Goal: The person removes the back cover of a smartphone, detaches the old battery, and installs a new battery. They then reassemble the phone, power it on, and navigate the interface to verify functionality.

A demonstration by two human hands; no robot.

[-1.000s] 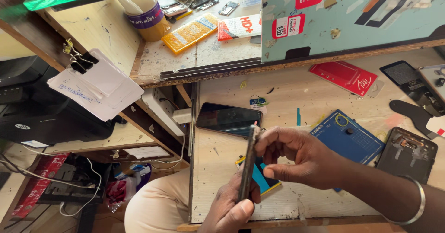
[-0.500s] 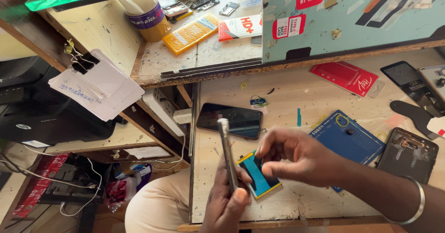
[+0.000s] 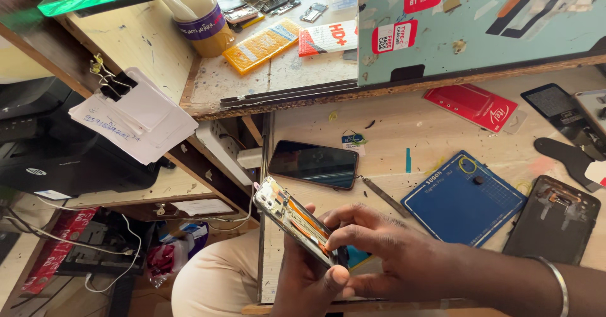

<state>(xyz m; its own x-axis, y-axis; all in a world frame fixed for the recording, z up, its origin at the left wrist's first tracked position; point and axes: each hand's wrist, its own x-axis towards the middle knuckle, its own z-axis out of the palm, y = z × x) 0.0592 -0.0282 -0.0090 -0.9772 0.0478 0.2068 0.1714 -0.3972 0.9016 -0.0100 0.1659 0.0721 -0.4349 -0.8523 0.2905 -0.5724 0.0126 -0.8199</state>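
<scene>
At lower centre, the left hand (image 3: 309, 279) clasped the opened phone (image 3: 293, 219) while the right hand (image 3: 385, 254) pinched its edge; overhanging the workbench (image 3: 391, 134), a slip could have dropped it.

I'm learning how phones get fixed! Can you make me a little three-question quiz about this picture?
1. True or false: the opened phone is lying flat on the workbench.
2. Which thing lies right of the dark phone on the bench? A) blue mat B) purple cup C) clipped papers
3. Fill in: the left hand holds the opened phone from below while the right hand touches it with its ____.

Key: 1 false, both hands hold it up, tilted; 2 A; 3 fingers.
</scene>
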